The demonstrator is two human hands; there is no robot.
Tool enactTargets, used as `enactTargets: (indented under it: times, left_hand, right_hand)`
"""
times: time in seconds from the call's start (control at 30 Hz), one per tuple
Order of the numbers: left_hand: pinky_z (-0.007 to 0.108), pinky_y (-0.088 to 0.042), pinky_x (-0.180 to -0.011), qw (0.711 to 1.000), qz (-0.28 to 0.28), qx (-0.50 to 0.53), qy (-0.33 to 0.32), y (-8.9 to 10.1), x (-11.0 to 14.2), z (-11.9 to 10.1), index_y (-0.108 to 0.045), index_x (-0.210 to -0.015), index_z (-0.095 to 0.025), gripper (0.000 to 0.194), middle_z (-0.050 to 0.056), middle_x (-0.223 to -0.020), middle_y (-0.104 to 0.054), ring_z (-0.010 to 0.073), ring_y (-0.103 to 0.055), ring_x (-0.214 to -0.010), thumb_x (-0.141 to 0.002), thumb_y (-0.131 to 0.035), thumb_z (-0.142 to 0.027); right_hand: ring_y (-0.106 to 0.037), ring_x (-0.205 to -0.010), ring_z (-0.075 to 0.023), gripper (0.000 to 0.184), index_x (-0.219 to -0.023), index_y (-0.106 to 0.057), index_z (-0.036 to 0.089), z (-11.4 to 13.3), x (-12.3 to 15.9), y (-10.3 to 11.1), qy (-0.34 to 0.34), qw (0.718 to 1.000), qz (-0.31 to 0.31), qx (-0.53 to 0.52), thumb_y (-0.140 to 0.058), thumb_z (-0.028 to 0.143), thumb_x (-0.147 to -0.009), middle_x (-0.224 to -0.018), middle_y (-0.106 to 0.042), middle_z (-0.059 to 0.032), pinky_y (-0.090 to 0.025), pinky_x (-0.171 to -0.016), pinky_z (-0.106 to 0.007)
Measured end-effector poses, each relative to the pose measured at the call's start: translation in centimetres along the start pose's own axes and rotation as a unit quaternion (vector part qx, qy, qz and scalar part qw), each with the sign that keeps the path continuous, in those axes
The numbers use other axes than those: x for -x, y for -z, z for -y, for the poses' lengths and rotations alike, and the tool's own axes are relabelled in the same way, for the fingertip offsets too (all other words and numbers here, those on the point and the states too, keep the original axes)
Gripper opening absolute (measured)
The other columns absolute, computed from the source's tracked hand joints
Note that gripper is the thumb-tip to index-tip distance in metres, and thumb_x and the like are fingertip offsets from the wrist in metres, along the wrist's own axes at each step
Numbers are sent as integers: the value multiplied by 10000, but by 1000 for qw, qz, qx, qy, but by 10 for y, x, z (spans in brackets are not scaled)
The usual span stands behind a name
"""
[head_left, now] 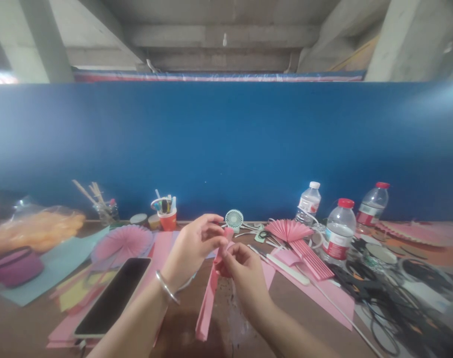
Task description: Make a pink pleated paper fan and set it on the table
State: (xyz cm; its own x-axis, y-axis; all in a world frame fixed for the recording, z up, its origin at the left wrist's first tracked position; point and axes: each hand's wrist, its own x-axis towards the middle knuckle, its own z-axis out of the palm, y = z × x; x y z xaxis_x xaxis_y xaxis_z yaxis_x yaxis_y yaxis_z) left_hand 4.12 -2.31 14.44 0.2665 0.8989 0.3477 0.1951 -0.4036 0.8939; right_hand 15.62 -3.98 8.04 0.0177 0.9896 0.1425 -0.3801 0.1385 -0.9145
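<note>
Both hands meet over the middle of the table on a narrow folded strip of pink paper point(208, 308). My left hand point(196, 243), with a silver bangle at the wrist, pinches the strip near its upper end. Just below and to the right, my right hand point(243, 273) grips it with thumb and curled fingers. The strip's lower end hangs down toward me, and its folds partly hide behind the fingers. Right of the hands lie a pleated pink paper fan point(290, 229) and a pleated pink strip point(312, 259).
A phone point(114, 298) rests on pink sheets at left, near a round pink paper fan point(124, 243). A small fan point(234, 219) and an orange cup of tools point(168, 220) stand behind. Bottles point(339, 233) and tangled cables point(379, 293) crowd the right. A blue partition point(219, 144) closes the back.
</note>
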Motion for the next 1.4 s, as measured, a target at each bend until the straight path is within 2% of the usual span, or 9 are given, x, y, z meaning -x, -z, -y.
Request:
enactTargets:
  times: [0.1,0.2,0.27,0.47,0.6,0.83,1.1,1.23,1.4]
  left_hand:
    - [237,-470,-641,999,28,-15,10,-2,1,1,-571,-938,-182,289,18,-821,-636,149,-587,-749,-656,-629,-165]
    - [224,-447,-599,997,-3,-71,9,-4,2,3,-608,-726,-174,61,1,-737,-630,132,-569,-679,-708,-578,-223]
    - [213,-424,-566,995,-33,-90,13,-5,1,5,-590,-655,-172,120,-15,-676,-611,117,-544,-627,-734,-546,-252]
    - [183,-357,-478,993,-65,-87,47,-3,-1,10,-553,-616,-170,167,-49,-546,-508,80,-457,-511,-739,-531,-281]
    - [174,-335,-455,993,-66,-80,49,-3,-2,9,-548,-607,-167,170,-47,-546,-508,76,-438,-502,-744,-507,-259]
    - [178,-359,-487,991,-81,-92,47,-2,-3,7,-580,-641,-171,153,-44,-561,-537,81,-459,-519,-735,-532,-281]
    - [183,-383,-496,989,-90,-116,27,-2,0,5,-607,-661,-186,153,-43,-565,-570,91,-498,-535,-743,-537,-293]
    - [186,-408,-507,987,-105,-123,20,-3,1,5,-618,-694,-200,125,-41,-613,-604,97,-531,-557,-738,-551,-296]
    - [217,-454,-591,980,-136,-144,-11,-4,2,5,-636,-719,-211,114,-31,-680,-652,119,-575,-623,-744,-551,-283]
  right_hand:
    - [-570,-551,-119,282,-625,-475,161,3,0,0,9,1000,-15,13,-614,393,-704,-547,-555,20,-437,-551,-226]
    - [-563,-525,-115,287,-622,-467,162,3,0,0,8,1000,-18,17,-605,397,-713,-523,-558,20,-424,-534,-215]
    - [-556,-512,-112,287,-625,-465,164,1,0,0,4,1000,-11,10,-600,401,-715,-515,-565,18,-417,-532,-212]
    - [-568,-559,-127,243,-662,-478,163,-6,-3,-1,-11,1000,22,15,-569,373,-743,-545,-572,11,-413,-580,-227]
    - [-564,-599,-140,187,-678,-474,172,-12,-6,1,23,999,7,37,-557,324,-749,-535,-546,32,-405,-617,-242]
    - [-547,-777,-184,204,-752,-610,151,-11,-6,4,90,985,6,148,-513,329,-770,-733,-620,-30,-386,-695,-259]
    - [-538,-766,-154,211,-663,-594,175,-9,-3,4,173,969,26,173,-487,292,-802,-745,-607,-8,-386,-693,-219]
    - [-530,-761,-147,199,-741,-574,188,-10,-1,6,208,965,25,160,-427,283,-835,-770,-585,-7,-386,-703,-226]
    - [-531,-918,-184,259,-816,-616,195,-14,-5,10,182,980,-47,66,-383,304,-844,-901,-620,-42,-378,-828,-293]
